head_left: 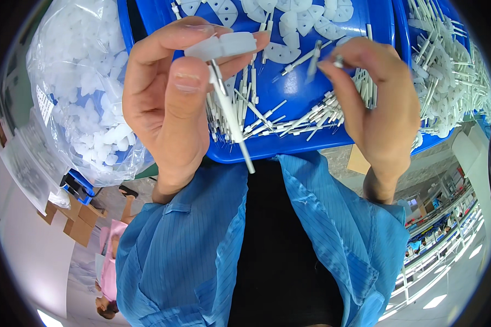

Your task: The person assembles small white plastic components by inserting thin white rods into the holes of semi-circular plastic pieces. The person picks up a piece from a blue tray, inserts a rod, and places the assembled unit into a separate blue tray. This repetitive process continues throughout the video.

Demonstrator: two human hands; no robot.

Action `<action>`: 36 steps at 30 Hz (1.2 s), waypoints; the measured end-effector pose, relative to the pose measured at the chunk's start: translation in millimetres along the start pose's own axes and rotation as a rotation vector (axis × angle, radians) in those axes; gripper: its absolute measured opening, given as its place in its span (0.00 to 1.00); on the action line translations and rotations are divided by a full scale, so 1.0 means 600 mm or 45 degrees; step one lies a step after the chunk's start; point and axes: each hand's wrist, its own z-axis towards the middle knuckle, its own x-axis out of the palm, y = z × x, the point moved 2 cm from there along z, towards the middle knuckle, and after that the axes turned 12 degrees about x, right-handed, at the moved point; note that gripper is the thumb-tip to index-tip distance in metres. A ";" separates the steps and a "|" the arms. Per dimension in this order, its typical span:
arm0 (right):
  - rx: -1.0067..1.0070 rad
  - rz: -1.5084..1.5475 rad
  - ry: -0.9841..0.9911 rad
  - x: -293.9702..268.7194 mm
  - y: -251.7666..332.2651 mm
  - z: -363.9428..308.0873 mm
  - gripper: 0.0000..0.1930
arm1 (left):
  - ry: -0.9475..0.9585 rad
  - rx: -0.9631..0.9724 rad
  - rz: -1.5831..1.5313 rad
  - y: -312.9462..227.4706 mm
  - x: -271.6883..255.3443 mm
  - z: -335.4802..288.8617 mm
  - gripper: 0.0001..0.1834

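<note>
My left hand (169, 109) is closed around a translucent white plastic piece (223, 46) with rounded lobes. A white rod (234, 120) with a metal upper end slants down from that piece past my thumb, its lower end hanging free. My right hand (379, 103), over the right part of the blue tray (305, 143), pinches a small shiny metal piece (339, 61) between thumb and forefinger. Beside those fingertips is a blurred pale rod-like part (314, 60); I cannot tell whether it is held. Thin white rods (311, 115) lie heaped along the tray's near side.
More lobed plastic pieces (305, 20) lie at the tray's far side. On the left stands a clear bag (82, 98) full of white pieces. To the right, another blue tray (439, 140) bears piled rods with pieces. A person in pink (109, 245) is behind at lower left.
</note>
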 end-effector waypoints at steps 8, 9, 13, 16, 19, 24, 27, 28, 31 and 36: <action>0.298 0.259 0.107 0.046 0.061 -0.025 0.06 | 0.008 0.031 0.145 -0.002 0.004 0.000 0.24; 0.297 0.213 0.090 0.050 0.065 -0.023 0.06 | 0.017 0.035 0.151 -0.002 0.004 0.000 0.24; 0.248 0.108 0.028 0.059 0.074 -0.021 0.08 | 0.061 0.015 0.140 -0.005 0.004 -0.001 0.23; 0.188 0.247 0.022 0.047 0.090 -0.010 0.08 | 0.020 0.005 0.102 -0.005 0.005 -0.001 0.22; 0.117 0.357 -0.080 0.052 0.082 -0.016 0.07 | 0.000 -0.019 0.108 -0.007 0.005 -0.004 0.23; 0.284 0.111 -0.025 0.065 0.077 -0.014 0.06 | 0.029 0.015 0.047 -0.005 0.003 -0.001 0.21; 0.383 0.207 0.038 0.066 0.082 -0.019 0.05 | 0.076 0.026 0.026 -0.006 0.003 0.000 0.19; 0.377 0.300 0.059 0.062 0.078 -0.020 0.05 | 0.092 0.038 0.019 -0.005 0.002 0.000 0.19; 0.418 0.568 0.139 0.041 0.082 -0.008 0.05 | 0.150 0.135 0.060 -0.002 0.001 -0.002 0.19; 0.427 0.263 0.252 0.037 0.082 -0.006 0.06 | 0.201 0.290 0.272 -0.015 0.002 -0.002 0.18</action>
